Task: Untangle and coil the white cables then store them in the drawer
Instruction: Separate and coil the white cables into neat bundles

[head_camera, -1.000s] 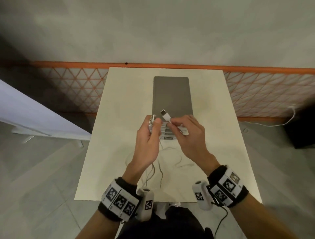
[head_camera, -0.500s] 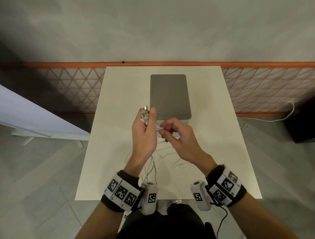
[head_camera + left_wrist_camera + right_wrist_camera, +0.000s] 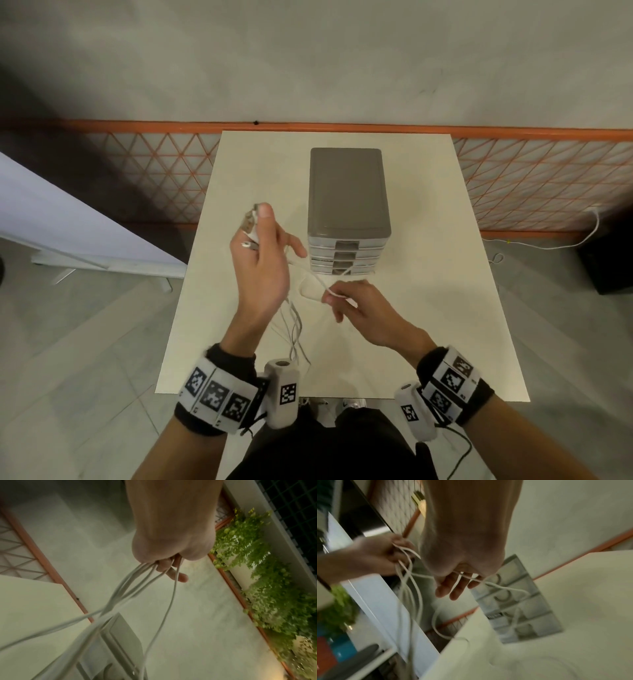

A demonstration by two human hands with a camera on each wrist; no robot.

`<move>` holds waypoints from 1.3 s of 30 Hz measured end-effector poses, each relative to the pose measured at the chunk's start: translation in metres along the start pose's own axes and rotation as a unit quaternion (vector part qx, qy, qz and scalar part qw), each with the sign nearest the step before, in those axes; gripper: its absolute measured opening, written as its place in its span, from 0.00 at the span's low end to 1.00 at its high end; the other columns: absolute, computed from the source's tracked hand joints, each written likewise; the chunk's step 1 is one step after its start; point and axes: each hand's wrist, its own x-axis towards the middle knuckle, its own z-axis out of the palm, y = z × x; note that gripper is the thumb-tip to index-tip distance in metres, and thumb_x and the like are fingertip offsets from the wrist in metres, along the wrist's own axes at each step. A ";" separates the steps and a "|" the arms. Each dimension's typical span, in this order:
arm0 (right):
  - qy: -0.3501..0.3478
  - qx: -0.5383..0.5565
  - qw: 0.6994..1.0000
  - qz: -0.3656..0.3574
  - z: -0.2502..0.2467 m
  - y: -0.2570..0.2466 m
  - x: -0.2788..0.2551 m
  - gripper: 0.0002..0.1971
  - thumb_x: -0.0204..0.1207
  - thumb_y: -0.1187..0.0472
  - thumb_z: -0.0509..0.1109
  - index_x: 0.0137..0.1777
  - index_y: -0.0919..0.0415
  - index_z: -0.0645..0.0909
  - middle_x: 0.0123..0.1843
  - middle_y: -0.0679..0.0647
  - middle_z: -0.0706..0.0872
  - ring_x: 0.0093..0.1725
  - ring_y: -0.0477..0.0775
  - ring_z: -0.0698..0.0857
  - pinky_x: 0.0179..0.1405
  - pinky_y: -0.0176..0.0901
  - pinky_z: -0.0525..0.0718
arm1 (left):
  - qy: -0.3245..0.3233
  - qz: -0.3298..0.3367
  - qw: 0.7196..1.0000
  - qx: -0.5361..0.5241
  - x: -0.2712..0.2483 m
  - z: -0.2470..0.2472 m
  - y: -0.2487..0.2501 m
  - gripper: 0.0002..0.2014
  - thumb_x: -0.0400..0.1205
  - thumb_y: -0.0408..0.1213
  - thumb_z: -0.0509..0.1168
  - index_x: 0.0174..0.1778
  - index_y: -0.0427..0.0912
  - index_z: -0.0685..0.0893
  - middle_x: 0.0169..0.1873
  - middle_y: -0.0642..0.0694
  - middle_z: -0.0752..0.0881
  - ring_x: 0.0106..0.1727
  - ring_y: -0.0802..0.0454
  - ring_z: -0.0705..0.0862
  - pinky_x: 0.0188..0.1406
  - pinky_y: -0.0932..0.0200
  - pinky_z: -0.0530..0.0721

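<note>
My left hand (image 3: pixel 263 263) is raised over the left half of the tabletop (image 3: pixel 428 308), fingers curled round a bunch of white cables (image 3: pixel 294 325), with the plugs (image 3: pixel 249 222) poking out past my thumb and the loose strands hanging toward the near edge. One strand runs across to my right hand (image 3: pixel 363 308), which pinches it between thumb and forefinger just in front of the drawer unit (image 3: pixel 347 209); the other fingers there are spread and loosely bent. The grey drawer unit stands at the middle of the tabletop toward the far edge, all its drawers closed.
</note>
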 end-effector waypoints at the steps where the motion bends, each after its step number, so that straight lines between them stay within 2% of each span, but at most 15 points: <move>1: -0.021 -0.047 0.999 0.014 0.005 0.017 -0.008 0.12 0.87 0.60 0.64 0.42 0.44 0.76 0.32 0.42 0.84 0.33 0.42 0.80 0.47 0.39 0.79 | 0.003 -0.006 1.000 -0.006 0.003 -0.006 0.004 0.24 0.93 0.39 0.49 0.28 0.41 0.67 0.19 0.54 0.68 0.19 0.52 0.77 0.20 0.61 0.72; 3: -0.065 -0.133 0.987 0.057 0.012 0.050 -0.027 0.08 0.87 0.59 0.61 0.50 0.48 0.80 0.33 0.36 0.82 0.36 0.38 0.76 0.57 0.48 0.77 | 0.010 -0.007 1.000 -0.017 0.008 -0.016 0.013 0.25 0.93 0.41 0.49 0.27 0.42 0.66 0.19 0.54 0.69 0.18 0.54 0.69 0.17 0.64 0.66; 5: -0.078 -0.146 0.981 0.102 0.012 0.070 -0.045 0.10 0.89 0.58 0.57 0.54 0.50 0.81 0.32 0.35 0.81 0.36 0.37 0.75 0.52 0.47 0.75 | 0.008 0.007 1.000 -0.005 0.012 -0.026 0.018 0.25 0.93 0.40 0.49 0.26 0.44 0.64 0.18 0.54 0.67 0.19 0.55 0.64 0.18 0.64 0.63; 7: -0.078 -0.146 0.976 0.145 0.005 0.071 -0.053 0.12 0.90 0.56 0.54 0.50 0.51 0.80 0.30 0.39 0.78 0.32 0.39 0.75 0.46 0.44 0.71 | -0.020 0.016 0.999 0.024 0.012 -0.032 0.017 0.25 0.93 0.40 0.51 0.27 0.43 0.64 0.18 0.55 0.66 0.20 0.56 0.62 0.19 0.63 0.62; 10: -0.075 -0.153 0.972 0.161 -0.005 0.054 -0.049 0.12 0.89 0.55 0.55 0.46 0.53 0.76 0.33 0.44 0.75 0.34 0.48 0.75 0.40 0.48 0.72 | -0.126 0.034 0.986 0.100 0.001 -0.032 0.007 0.22 0.91 0.44 0.55 0.28 0.47 0.66 0.21 0.54 0.67 0.23 0.56 0.63 0.23 0.61 0.63; 12: -0.070 -0.124 0.978 0.153 -0.014 0.035 -0.037 0.07 0.86 0.56 0.59 0.45 0.52 0.73 0.36 0.47 0.77 0.35 0.52 0.76 0.37 0.48 0.74 | -0.205 0.034 0.964 0.164 -0.009 -0.026 -0.002 0.20 0.89 0.50 0.56 0.31 0.46 0.73 0.23 0.55 0.71 0.25 0.58 0.67 0.24 0.57 0.67; 14: -0.059 -0.076 0.985 0.141 -0.023 0.012 -0.024 0.06 0.83 0.58 0.61 0.44 0.53 0.71 0.36 0.47 0.78 0.35 0.51 0.75 0.36 0.48 0.74 | -0.268 0.012 0.937 0.223 -0.018 -0.021 -0.009 0.18 0.86 0.55 0.55 0.44 0.46 0.82 0.23 0.59 0.77 0.24 0.61 0.72 0.27 0.58 0.71; 16: -0.041 -0.047 0.990 0.123 -0.031 -0.008 -0.014 0.06 0.84 0.61 0.60 0.43 0.56 0.71 0.35 0.47 0.79 0.34 0.50 0.74 0.36 0.47 0.74 | -0.318 -0.005 0.908 0.274 -0.025 -0.017 -0.016 0.21 0.85 0.60 0.53 0.56 0.51 0.85 0.28 0.63 0.81 0.28 0.63 0.78 0.32 0.59 0.75; 19: -0.021 -0.039 0.993 0.109 -0.038 -0.027 -0.007 0.08 0.86 0.61 0.56 0.44 0.57 0.71 0.36 0.52 0.81 0.35 0.54 0.76 0.35 0.48 0.74 | -0.376 -0.015 0.847 0.375 -0.033 -0.013 -0.026 0.22 0.86 0.62 0.51 0.49 0.50 0.82 0.32 0.55 0.82 0.37 0.52 0.81 0.37 0.52 0.79; 21: -0.012 -0.043 0.994 0.104 -0.040 -0.034 -0.004 0.08 0.87 0.60 0.55 0.45 0.57 0.71 0.36 0.53 0.82 0.35 0.54 0.76 0.34 0.48 0.75 | -0.389 -0.026 0.832 0.395 -0.036 -0.013 -0.030 0.20 0.87 0.61 0.52 0.41 0.51 0.77 0.32 0.52 0.82 0.37 0.47 0.81 0.37 0.50 0.79; 24: -0.002 -0.021 0.996 0.088 -0.039 -0.035 -0.001 0.08 0.87 0.62 0.56 0.47 0.60 0.74 0.38 0.53 0.83 0.35 0.49 0.76 0.33 0.38 0.73 | -0.378 -0.025 0.874 0.305 -0.037 -0.019 -0.024 0.17 0.86 0.60 0.55 0.36 0.57 0.74 0.32 0.49 0.84 0.36 0.48 0.82 0.40 0.47 0.81; 27: 0.001 -0.004 0.998 0.067 -0.031 -0.016 -0.005 0.09 0.89 0.63 0.57 0.50 0.63 0.77 0.44 0.52 0.84 0.42 0.45 0.78 0.41 0.30 0.73 | -0.328 -0.026 0.924 0.193 -0.033 -0.030 -0.009 0.17 0.87 0.55 0.58 0.33 0.55 0.75 0.26 0.51 0.76 0.29 0.55 0.72 0.31 0.55 0.72; 31: -0.001 -0.080 0.996 0.049 -0.014 0.025 -0.016 0.13 0.89 0.57 0.56 0.50 0.59 0.81 0.47 0.44 0.83 0.53 0.52 0.74 0.57 0.43 0.75 | -0.281 -0.029 0.952 0.119 -0.026 -0.050 0.006 0.19 0.88 0.41 0.61 0.31 0.42 0.70 0.25 0.55 0.68 0.27 0.59 0.66 0.29 0.65 0.67; 35: -0.024 -0.129 0.990 0.045 0.000 0.047 -0.018 0.09 0.89 0.58 0.59 0.52 0.56 0.80 0.50 0.45 0.83 0.51 0.54 0.75 0.52 0.52 0.80 | -0.277 -0.020 0.956 0.097 -0.028 -0.063 0.015 0.21 0.87 0.43 0.63 0.30 0.38 0.67 0.24 0.56 0.67 0.26 0.62 0.66 0.27 0.69 0.66; 39: -0.056 -0.215 0.969 0.105 0.008 0.066 -0.024 0.18 0.89 0.49 0.53 0.62 0.55 0.82 0.61 0.47 0.83 0.60 0.57 0.76 0.61 0.49 0.75 | -0.247 -0.008 0.967 0.065 -0.028 -0.078 0.031 0.20 0.82 0.48 0.62 0.27 0.42 0.70 0.22 0.46 0.68 0.24 0.58 0.67 0.25 0.69 0.68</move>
